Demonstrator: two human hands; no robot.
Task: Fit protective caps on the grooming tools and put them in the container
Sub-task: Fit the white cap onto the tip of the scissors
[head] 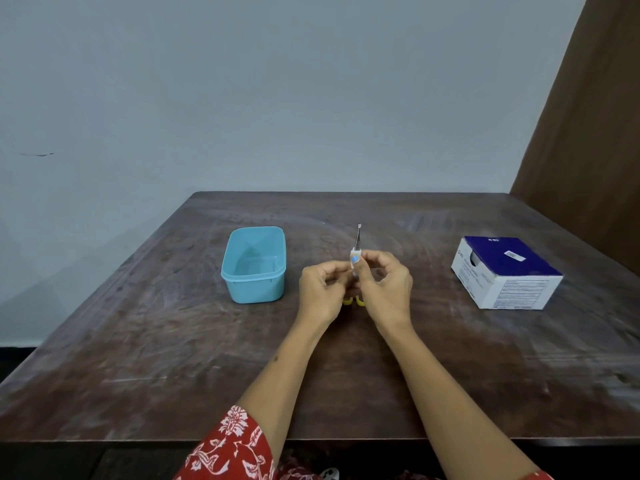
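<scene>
Tool (357, 237) upright, tip pointing away, both hands pinching base.

I saw a worn, scuffed wooden table (173, 341), a smooth, slightly glossy blue plastic container (254, 289), a shiny metal tool (357, 237), a printed cardboard box (505, 271), and a matt painted wall (277, 98).

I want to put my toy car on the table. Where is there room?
Bare wood lies between the blue tub and the table's left edge, along the near edge beside the forearms, and between the right hand and the white-and-blue box. It is crowded mid-table, where both hands hold a tool.
</scene>
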